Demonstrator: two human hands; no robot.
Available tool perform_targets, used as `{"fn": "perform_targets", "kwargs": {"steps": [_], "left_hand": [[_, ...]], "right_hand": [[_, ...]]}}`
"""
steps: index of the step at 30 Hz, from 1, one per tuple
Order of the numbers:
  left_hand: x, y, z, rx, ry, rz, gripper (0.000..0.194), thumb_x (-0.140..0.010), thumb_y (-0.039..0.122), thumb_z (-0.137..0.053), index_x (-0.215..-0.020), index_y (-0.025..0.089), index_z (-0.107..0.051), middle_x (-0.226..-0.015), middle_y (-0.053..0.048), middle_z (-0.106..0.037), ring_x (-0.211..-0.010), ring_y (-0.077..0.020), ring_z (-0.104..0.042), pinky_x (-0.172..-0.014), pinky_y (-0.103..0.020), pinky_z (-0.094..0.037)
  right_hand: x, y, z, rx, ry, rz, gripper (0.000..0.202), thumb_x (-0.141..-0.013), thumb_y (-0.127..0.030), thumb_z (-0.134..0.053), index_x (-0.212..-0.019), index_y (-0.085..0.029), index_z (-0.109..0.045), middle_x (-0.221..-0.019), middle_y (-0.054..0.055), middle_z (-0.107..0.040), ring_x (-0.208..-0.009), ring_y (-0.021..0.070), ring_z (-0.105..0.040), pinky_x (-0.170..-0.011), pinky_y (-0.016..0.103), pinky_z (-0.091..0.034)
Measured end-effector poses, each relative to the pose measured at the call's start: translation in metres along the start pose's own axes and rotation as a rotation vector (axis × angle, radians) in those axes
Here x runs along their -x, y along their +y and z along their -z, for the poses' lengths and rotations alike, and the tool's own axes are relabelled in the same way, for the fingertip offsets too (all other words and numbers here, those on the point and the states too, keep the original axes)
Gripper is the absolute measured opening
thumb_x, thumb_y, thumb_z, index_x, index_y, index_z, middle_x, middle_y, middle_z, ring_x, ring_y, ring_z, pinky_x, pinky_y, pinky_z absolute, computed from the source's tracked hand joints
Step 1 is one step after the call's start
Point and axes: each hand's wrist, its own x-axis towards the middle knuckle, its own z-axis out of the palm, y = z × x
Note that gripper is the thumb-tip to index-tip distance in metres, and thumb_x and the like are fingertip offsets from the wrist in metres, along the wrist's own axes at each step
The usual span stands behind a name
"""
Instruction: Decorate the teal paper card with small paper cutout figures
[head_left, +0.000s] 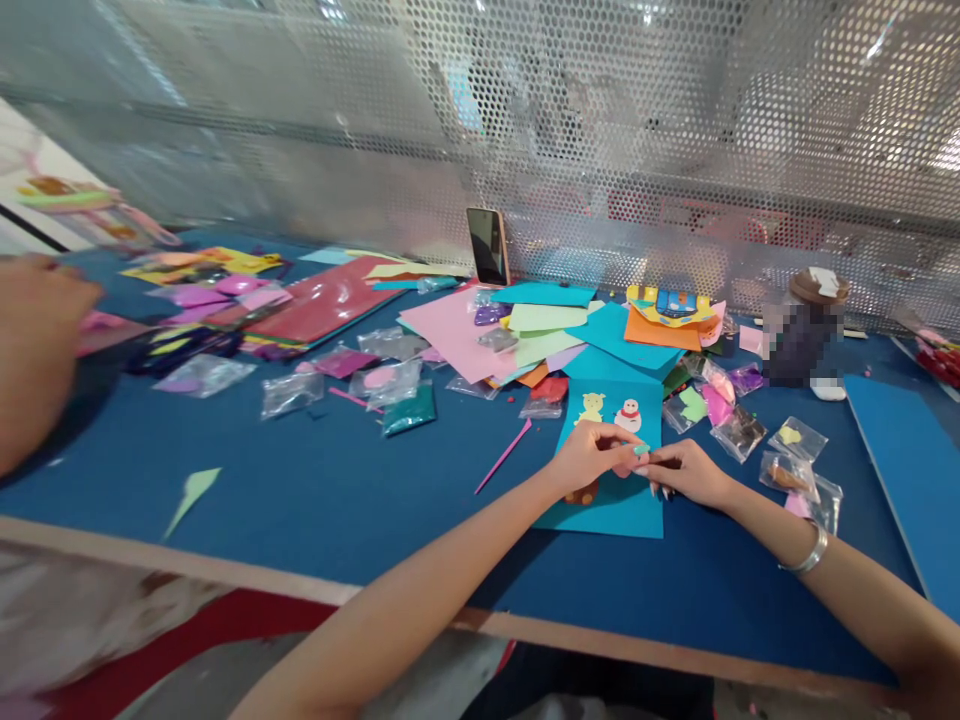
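Observation:
A bright blue card (630, 515) lies on the table under both hands. On it are a yellow bear figure (592, 407), a white snowman (628, 417) and a brown figure (582, 495) partly covered by my left hand. My left hand (594, 456) reaches over the card with its fingers pinched at a small pink clay piece (624, 466). A bit of green shows at those fingertips. From the other side, my right hand (691, 470) meets the same spot, thumb and fingers closed together. Fingers hide much of the pink piece.
A pink stick tool (502, 458) lies left of the card. Small clay packets (409, 408) and coloured paper sheets (450, 325) spread behind. A phone (488, 246) leans on the perforated metal panel (600, 120). Another person's arm (37, 350) enters at far left.

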Motion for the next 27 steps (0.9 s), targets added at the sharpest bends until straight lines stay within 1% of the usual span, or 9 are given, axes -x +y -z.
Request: {"fn": "perform_targets", "kwargs": {"steps": [3, 4, 8, 14, 17, 20, 22, 25, 27], "left_hand": [[0.0008, 0.0024, 0.0008, -0.029, -0.011, -0.008, 0.03, -0.073, 0.036, -0.054, -0.06, 0.011, -0.063, -0.05, -0.002, -0.061, -0.049, -0.0111, -0.057, -0.047, -0.018, -0.044], [0.0014, 0.0037, 0.0013, -0.039, -0.019, -0.01, 0.03, -0.073, 0.036, -0.054, -0.058, 0.011, -0.063, -0.05, -0.001, -0.061, -0.049, -0.0111, -0.057, -0.047, -0.018, -0.044], [0.0037, 0.0091, 0.0036, -0.056, -0.043, -0.013, 0.024, -0.069, 0.035, -0.06, -0.072, 0.012, -0.065, -0.055, -0.002, -0.065, -0.054, -0.0145, -0.062, -0.051, -0.021, -0.047], [0.0042, 0.008, 0.0038, -0.064, -0.048, -0.026, 0.026, -0.069, 0.038, -0.06, -0.067, 0.012, -0.061, -0.058, -0.004, -0.066, -0.056, -0.0156, -0.063, -0.053, -0.022, -0.049], [0.0036, 0.0052, 0.0029, -0.06, -0.068, -0.028, 0.028, -0.07, 0.04, -0.059, -0.068, 0.012, -0.06, -0.059, -0.004, -0.066, -0.057, -0.0156, -0.063, -0.054, -0.023, -0.049], [0.0037, 0.0042, 0.0038, -0.061, -0.104, -0.035, 0.033, -0.074, 0.044, -0.053, -0.069, 0.012, -0.059, -0.064, -0.005, -0.067, -0.06, -0.0153, -0.063, -0.058, -0.024, -0.05], [0.0047, 0.0051, 0.0054, -0.083, -0.123, -0.038, 0.033, -0.073, 0.045, -0.054, -0.072, 0.012, -0.06, -0.067, -0.005, -0.067, -0.06, -0.0144, -0.062, -0.055, -0.021, -0.049], [0.0069, 0.0078, 0.0073, -0.142, -0.132, -0.038, 0.032, -0.072, 0.043, -0.058, -0.077, 0.012, -0.062, -0.066, -0.005, -0.067, -0.05, -0.0114, -0.059, -0.043, -0.017, -0.042], [0.0076, 0.0097, 0.0076, -0.175, -0.12, -0.047, 0.032, -0.073, 0.042, -0.057, -0.078, 0.012, -0.063, -0.063, -0.004, -0.066, -0.047, -0.0106, -0.057, -0.041, -0.017, -0.039]], "right_hand": [[-0.0002, 0.0002, 0.0, -0.01, 0.005, -0.006, 0.037, -0.074, -0.046, -0.056, -0.075, -0.01, -0.067, -0.053, 0.002, -0.057, -0.042, 0.0078, -0.046, -0.043, 0.019, -0.038], [-0.0001, -0.0001, 0.0, -0.016, 0.008, -0.009, 0.037, -0.074, -0.046, -0.056, -0.076, -0.01, -0.066, -0.053, 0.002, -0.057, -0.042, 0.0078, -0.046, -0.043, 0.019, -0.038], [0.0007, -0.0016, -0.0004, -0.044, 0.019, -0.022, 0.037, -0.074, -0.046, -0.056, -0.078, -0.01, -0.065, -0.052, 0.001, -0.055, -0.042, 0.008, -0.047, -0.043, 0.019, -0.038], [0.0013, -0.0034, -0.0015, -0.054, 0.012, -0.018, 0.036, -0.074, -0.047, -0.056, -0.077, -0.011, -0.063, -0.054, 0.001, -0.055, -0.043, 0.0082, -0.047, -0.043, 0.019, -0.039], [0.0013, -0.0054, -0.0014, -0.053, 0.007, -0.007, 0.037, -0.074, -0.047, -0.055, -0.066, -0.012, -0.061, -0.053, 0.001, -0.055, -0.042, 0.0078, -0.047, -0.042, 0.019, -0.038], [0.0012, -0.0049, -0.0005, -0.056, 0.014, 0.002, 0.04, -0.074, -0.048, -0.056, -0.056, -0.012, -0.059, -0.049, 0.001, -0.053, -0.04, 0.0071, -0.046, -0.041, 0.019, -0.036], [0.001, -0.0029, 0.0003, -0.064, 0.024, 0.005, 0.039, -0.073, -0.048, -0.057, -0.06, -0.011, -0.062, -0.048, 0.001, -0.053, -0.04, 0.007, -0.045, -0.041, 0.019, -0.036], [0.0007, 0.0003, 0.001, -0.074, 0.042, 0.009, 0.039, -0.073, -0.049, -0.056, -0.071, -0.011, -0.066, -0.05, 0.0, -0.054, -0.039, 0.0068, -0.045, -0.04, 0.019, -0.036], [0.0006, 0.0008, 0.0011, -0.076, 0.048, 0.01, 0.039, -0.074, -0.048, -0.056, -0.07, -0.011, -0.066, -0.05, 0.001, -0.054, -0.04, 0.0068, -0.045, -0.04, 0.018, -0.036]]}}
